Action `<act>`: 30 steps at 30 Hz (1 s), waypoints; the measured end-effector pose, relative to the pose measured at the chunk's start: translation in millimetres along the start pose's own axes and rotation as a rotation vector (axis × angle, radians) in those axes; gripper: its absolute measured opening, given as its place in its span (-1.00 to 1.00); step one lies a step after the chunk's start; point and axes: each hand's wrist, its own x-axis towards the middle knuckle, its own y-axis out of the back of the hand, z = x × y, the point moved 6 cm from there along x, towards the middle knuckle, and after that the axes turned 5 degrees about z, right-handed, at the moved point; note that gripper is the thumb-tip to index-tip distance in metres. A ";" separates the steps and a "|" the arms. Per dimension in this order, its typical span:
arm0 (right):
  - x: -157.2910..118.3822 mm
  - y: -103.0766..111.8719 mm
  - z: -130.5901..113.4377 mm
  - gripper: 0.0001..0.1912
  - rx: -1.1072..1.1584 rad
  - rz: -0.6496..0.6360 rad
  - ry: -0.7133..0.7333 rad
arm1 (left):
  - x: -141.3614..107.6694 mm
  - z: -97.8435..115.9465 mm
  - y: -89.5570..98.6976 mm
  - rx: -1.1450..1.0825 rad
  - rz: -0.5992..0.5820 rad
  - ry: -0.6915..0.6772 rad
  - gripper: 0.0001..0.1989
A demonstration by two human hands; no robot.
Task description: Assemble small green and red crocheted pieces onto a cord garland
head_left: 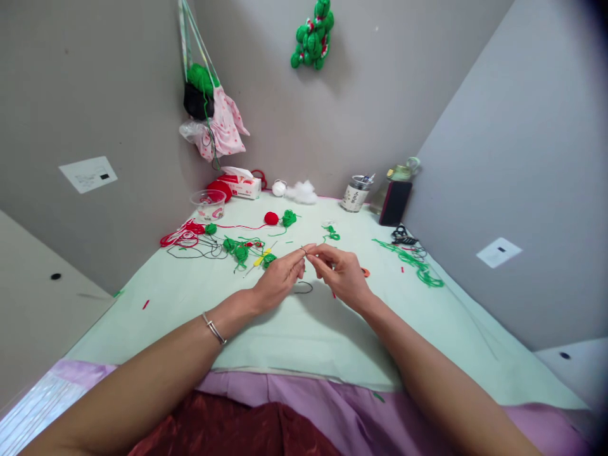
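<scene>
My left hand (281, 277) and my right hand (342, 273) meet over the middle of the table, fingertips almost touching. Both are closed in a pinch on a thin dark yarn (304, 249) that runs between them. A dark curl of yarn (306, 289) shows below the fingers, its link to the pinched part hidden. Just beyond my left hand lie a yellow-handled crochet hook (262, 256) and green crocheted pieces (241, 253). An orange-handled tool (365, 272) is partly hidden behind my right hand.
Red yarn (183, 235), a red ball (271, 218) and green yarn (289, 218) lie around the table. A clear tub (209, 206), tissue box (243, 185), white stuffing (303, 192), pen jar (356, 194) and propped phone (396, 203) line the back. Black scissors (403, 236) rest right.
</scene>
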 end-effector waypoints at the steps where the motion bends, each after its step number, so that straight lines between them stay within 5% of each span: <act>1: 0.1 0.0 0.3 -0.81 -0.005 0.002 -0.004 | 0.0 0.8 0.0 -0.002 -0.002 -0.002 -0.69; 30: 1.4 0.6 6.5 -0.82 -0.313 0.028 0.070 | -0.3 -1.6 -0.3 0.360 0.011 -0.083 -0.62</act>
